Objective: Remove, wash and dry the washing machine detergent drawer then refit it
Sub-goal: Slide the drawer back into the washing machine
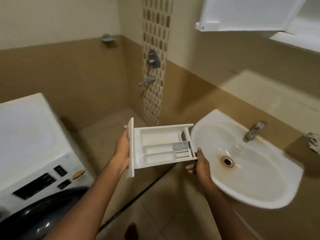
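Head view. We record one detergent drawer (161, 146), white plastic, held level in the air between the washing machine (31, 144) and the basin (259, 187). Its open side faces up. Its front panel stands upright at the left end. Inside we count one wide compartment on the far side and two narrow ones nearer us, the middle one carrying a grey insert at its right end. Yellowish staining shows on the compartment floors.

The left hand (123, 148) grips the front panel, palm against its face, one fingertip showing over the far edge. The right hand (199, 166) holds the near rear corner, thumb up beside the end wall and fingers curled beneath.

The rear end overlaps the basin's left rim in view; we cannot tell whether they touch. The lettering on the front panel is mostly covered by the left hand. The drawer's underside is hidden. The washing machine is cut off at the left and bottom, its control panel blurred. A patterned object (314, 142) at the right edge is cut off and unidentifiable.
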